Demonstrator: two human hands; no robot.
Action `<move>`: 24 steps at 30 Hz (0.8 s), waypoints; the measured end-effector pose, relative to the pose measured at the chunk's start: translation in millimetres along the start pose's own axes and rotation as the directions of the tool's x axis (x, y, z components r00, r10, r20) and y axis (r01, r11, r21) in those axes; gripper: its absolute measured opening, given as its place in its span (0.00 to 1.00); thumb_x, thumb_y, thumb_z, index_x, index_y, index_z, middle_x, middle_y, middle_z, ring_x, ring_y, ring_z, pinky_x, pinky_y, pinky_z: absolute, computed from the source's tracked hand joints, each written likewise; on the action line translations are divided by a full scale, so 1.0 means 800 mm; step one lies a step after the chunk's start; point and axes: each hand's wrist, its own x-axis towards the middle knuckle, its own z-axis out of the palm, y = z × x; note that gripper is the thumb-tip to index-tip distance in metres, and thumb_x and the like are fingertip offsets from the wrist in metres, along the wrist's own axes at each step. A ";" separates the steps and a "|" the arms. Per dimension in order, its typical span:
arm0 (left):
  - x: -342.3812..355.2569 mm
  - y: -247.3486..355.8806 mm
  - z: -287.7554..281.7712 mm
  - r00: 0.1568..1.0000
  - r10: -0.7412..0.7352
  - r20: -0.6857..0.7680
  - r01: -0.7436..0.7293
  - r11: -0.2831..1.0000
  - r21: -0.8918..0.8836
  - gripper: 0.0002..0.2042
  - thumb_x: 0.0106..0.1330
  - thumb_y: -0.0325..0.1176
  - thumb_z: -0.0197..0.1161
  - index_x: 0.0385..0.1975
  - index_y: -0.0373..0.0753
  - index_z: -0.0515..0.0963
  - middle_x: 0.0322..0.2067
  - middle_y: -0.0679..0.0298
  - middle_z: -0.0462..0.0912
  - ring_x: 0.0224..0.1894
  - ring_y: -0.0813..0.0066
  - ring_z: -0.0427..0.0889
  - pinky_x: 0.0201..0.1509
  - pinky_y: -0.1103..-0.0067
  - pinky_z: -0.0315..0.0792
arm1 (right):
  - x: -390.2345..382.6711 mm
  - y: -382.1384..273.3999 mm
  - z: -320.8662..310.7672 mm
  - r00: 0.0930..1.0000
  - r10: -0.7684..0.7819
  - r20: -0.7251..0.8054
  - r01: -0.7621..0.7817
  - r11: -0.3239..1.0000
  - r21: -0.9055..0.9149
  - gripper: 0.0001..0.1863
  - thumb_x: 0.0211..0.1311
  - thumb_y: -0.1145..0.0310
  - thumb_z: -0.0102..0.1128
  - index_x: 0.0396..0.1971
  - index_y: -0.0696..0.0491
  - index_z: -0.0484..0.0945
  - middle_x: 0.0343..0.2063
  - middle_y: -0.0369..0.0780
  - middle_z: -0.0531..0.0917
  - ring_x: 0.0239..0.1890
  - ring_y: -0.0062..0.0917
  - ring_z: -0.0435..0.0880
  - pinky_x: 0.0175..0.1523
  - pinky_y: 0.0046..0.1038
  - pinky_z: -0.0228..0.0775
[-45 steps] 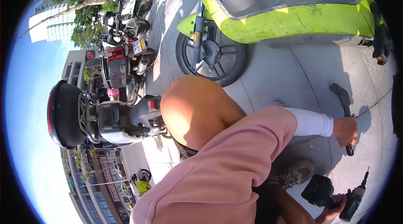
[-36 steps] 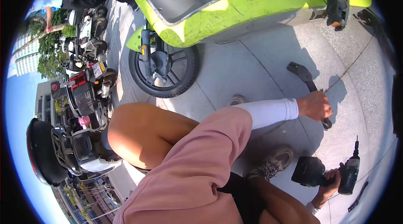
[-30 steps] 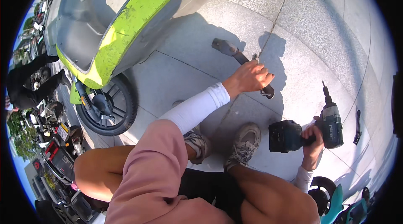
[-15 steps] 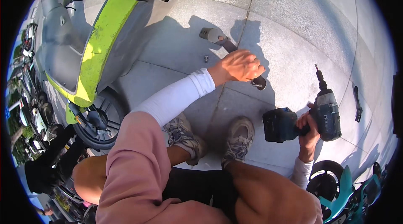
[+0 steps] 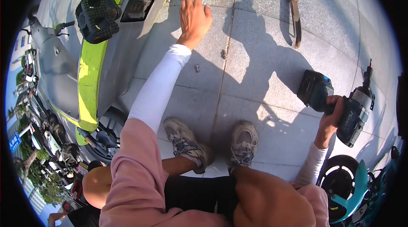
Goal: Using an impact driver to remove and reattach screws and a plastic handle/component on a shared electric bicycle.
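Note:
My left hand [image 5: 196, 21] hangs over the pavement beside the grey and lime-green bike [image 5: 88, 91], fingers stretched out with nothing visible in them. My right hand [image 5: 332, 114] grips a black and grey cordless impact driver [image 5: 356, 110], its thin bit pointing away from me. On the paving beyond, at the right, lies a curved dark metal bar [image 5: 296, 16] with a flat light end. Two small metal pieces, perhaps bolts, rest on the slabs: one [image 5: 224, 54] by the joint line, the other [image 5: 196, 68] nearer me.
A black pedal [image 5: 97, 18] sticks out from the bike's side at the upper left. My shoes [image 5: 245, 142] stand on the grey slabs below. A teal bike [image 5: 353, 193] is at the lower right; several parked two-wheelers [image 5: 49, 135] line the left edge.
My left hand has let go of the metal bar, which now lies farther off to the right, and has moved left toward the bike. My right hand has carried the impact driver farther right.

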 end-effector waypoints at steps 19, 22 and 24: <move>0.012 -0.094 0.043 0.889 -0.133 -0.438 0.091 0.989 -0.115 0.11 0.51 0.18 0.60 0.33 0.37 0.84 0.34 0.59 0.84 0.39 0.59 0.82 0.46 0.69 0.75 | -0.014 0.006 0.009 0.999 -0.037 0.015 0.038 0.993 -0.108 0.12 0.69 0.71 0.42 0.23 0.55 0.66 0.22 0.38 0.70 0.27 0.23 0.70 0.40 0.25 0.64; -0.001 -0.013 0.037 0.910 -0.063 -0.409 -0.072 0.949 -0.308 0.07 0.53 0.19 0.64 0.30 0.37 0.83 0.32 0.61 0.85 0.36 0.61 0.83 0.41 0.72 0.76 | -0.015 0.011 0.003 1.000 -0.031 -0.003 0.030 0.992 -0.124 0.12 0.69 0.71 0.43 0.23 0.55 0.66 0.22 0.38 0.70 0.27 0.23 0.70 0.40 0.25 0.64; -0.030 0.061 0.025 0.977 0.020 -0.212 -0.126 0.858 -0.498 0.05 0.54 0.19 0.65 0.29 0.36 0.83 0.33 0.61 0.85 0.37 0.63 0.84 0.40 0.73 0.77 | -0.011 0.012 -0.004 0.999 -0.024 -0.023 0.021 0.994 -0.110 0.12 0.69 0.70 0.43 0.23 0.54 0.66 0.22 0.38 0.71 0.27 0.23 0.70 0.40 0.26 0.64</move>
